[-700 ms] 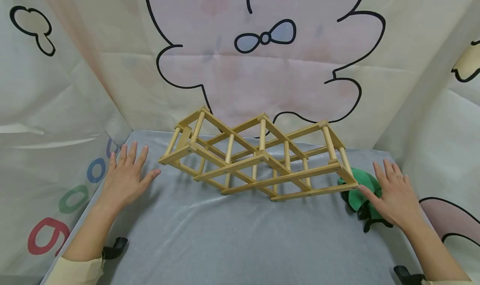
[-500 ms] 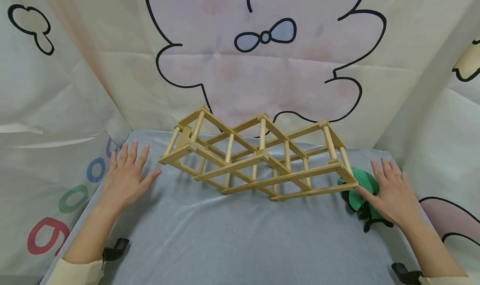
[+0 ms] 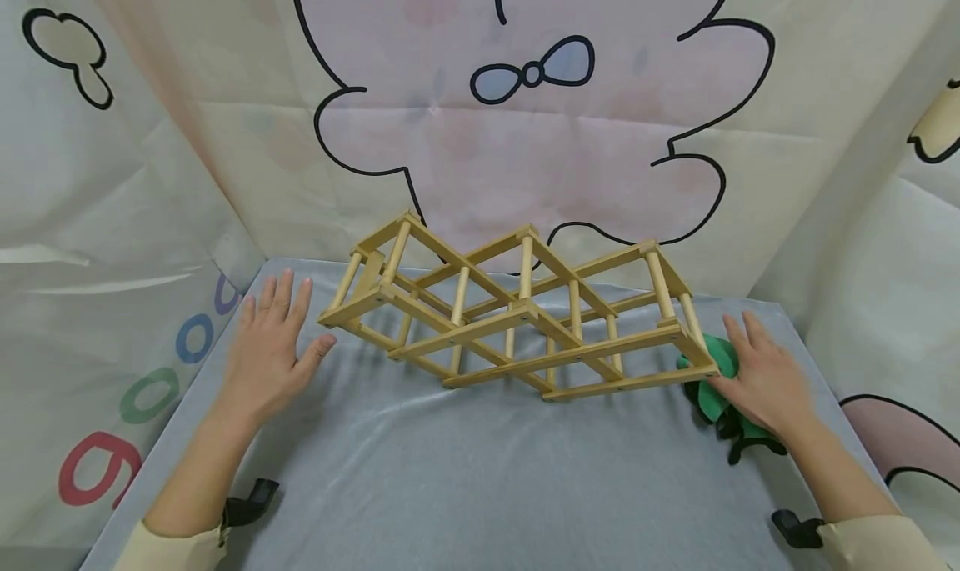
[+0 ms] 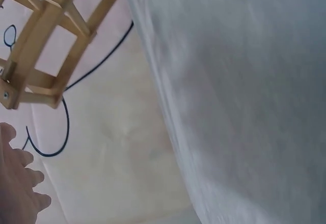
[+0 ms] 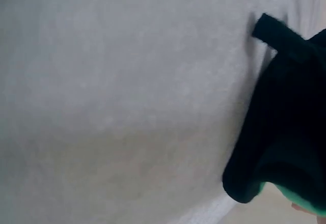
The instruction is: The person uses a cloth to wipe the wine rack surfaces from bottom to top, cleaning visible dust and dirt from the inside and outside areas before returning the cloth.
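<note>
A wooden lattice rack [image 3: 465, 334] of flat slats and round dowels, perhaps a folding wine rack, stands spread across the middle of the table. My left hand [image 3: 273, 346] is just left of its end, fingers straight and thumb apart, holding nothing. In the left wrist view the rack [image 4: 38, 43] shows beyond my left fingertips. At the rack's right end my right hand [image 3: 768, 383] hovers with extended fingers above a green and black cloth item [image 3: 707, 400], partly hiding it. Whether the right thumb touches the rack's corner I cannot tell. The cloth item [image 5: 290, 112] looks dark in the right wrist view.
The table [image 3: 465, 488] is covered with a grey-blue cloth. Printed fabric walls enclose it: a cartoon animal backdrop [image 3: 525, 154] behind, a left panel [image 3: 97, 246] with coloured letters, and a right panel [image 3: 900, 304].
Both hands have shifted inward: the left hand rightward toward the rack, the right hand leftward over the green and black cloth item. The rack and the item have stayed put.
</note>
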{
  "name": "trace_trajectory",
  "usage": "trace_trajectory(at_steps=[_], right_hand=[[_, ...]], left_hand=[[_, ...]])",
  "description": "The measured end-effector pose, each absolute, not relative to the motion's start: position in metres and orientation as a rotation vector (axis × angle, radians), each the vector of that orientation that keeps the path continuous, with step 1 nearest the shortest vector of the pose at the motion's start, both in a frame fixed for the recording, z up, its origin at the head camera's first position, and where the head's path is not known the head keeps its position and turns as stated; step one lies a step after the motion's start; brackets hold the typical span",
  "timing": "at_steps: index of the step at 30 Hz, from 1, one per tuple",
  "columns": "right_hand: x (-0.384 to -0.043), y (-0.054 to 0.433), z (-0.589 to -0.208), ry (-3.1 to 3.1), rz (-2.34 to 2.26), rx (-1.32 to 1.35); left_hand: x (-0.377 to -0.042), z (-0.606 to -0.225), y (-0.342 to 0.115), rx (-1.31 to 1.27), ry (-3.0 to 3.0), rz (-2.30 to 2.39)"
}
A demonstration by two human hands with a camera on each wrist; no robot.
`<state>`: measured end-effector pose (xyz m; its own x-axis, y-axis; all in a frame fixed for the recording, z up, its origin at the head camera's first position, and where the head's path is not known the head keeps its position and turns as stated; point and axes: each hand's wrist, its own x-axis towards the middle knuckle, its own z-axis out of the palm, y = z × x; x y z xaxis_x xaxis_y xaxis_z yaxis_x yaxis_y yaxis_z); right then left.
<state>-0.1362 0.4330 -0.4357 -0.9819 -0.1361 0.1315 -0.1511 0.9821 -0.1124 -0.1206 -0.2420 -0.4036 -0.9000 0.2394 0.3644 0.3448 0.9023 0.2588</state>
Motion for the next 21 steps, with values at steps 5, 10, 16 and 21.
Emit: trace_trajectory(at_steps=[5, 10, 16, 21], right_hand=[[-0.144, 0.435, -0.447, -3.053, 0.180, 0.201], [-0.146, 0.433, -0.460, -3.129, 0.250, 0.219], [-0.146, 0.427, -0.468, -3.186, 0.373, 0.182], [-0.147, 0.421, -0.471, -3.150, 0.447, 0.172]], left_hand=[[-0.119, -0.403, -0.231, -0.490, -2.622, -0.514], [-0.118, -0.406, -0.222, -0.552, -2.502, -0.571], [-0.118, -0.408, -0.215, -0.583, -2.449, -0.629], [-0.117, -0.408, -0.211, -0.590, -2.433, -0.656]])
